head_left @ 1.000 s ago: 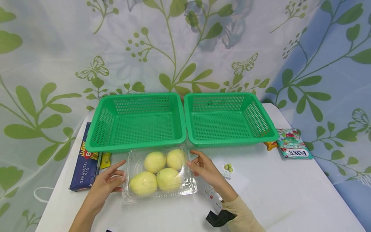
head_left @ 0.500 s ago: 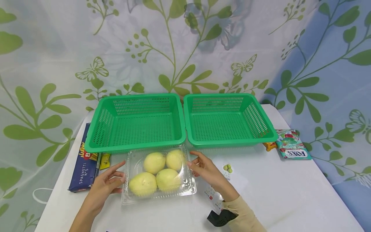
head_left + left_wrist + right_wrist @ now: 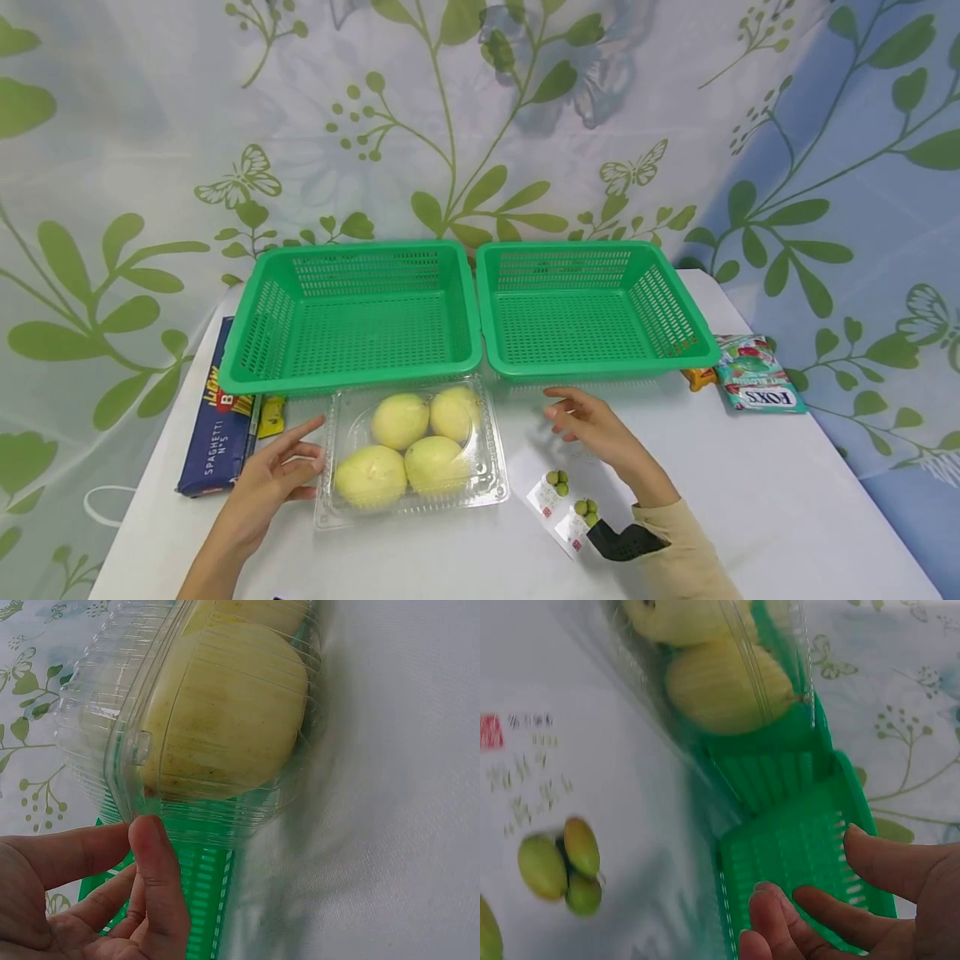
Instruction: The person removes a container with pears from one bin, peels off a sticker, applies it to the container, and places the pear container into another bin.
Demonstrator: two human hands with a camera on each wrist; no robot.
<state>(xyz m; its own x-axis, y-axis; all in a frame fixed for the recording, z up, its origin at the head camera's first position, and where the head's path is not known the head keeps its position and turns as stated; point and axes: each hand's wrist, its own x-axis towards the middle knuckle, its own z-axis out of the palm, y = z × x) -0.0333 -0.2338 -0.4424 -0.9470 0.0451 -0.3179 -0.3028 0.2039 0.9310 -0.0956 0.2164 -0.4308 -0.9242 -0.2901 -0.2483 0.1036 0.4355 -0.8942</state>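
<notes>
Head view: a clear plastic clamshell (image 3: 412,454) holding four pale yellow fruits (image 3: 401,419) lies closed on the white surface (image 3: 750,500) at lower centre of the frame, directly in front of the left green basket (image 3: 352,312) and touching or nearly touching its front rim. The left hand (image 3: 273,479) rests against the clamshell's left edge with fingers extended and relaxed, steadying the box rather than gripping it. The right hand (image 3: 592,421) hovers above the surface, right of the clamshell and clear of it, fingers loosely spread and holding nothing, just in front of the right green basket (image 3: 592,304). Two small fruit-printed sachets (image 3: 566,504) lie beside the right wrist. A blue spaghetti packet (image 3: 217,425) sits at the left edge of the surface; a candy bag (image 3: 761,375) sits at the right, beyond the right basket. Left wrist view: the thumb (image 3: 154,870) meets the ribbed lower corner of the clamshell (image 3: 202,750) at centre left; the remaining fingers curl loosely beneath, enclosing nothing. Right wrist view: the fingers (image 3: 832,911) show at lower right, relaxed and empty, before a basket wall (image 3: 795,847); the clamshell (image 3: 727,675) occupies the upper centre, and a sachet print (image 3: 559,862) appears at lower left.
</notes>
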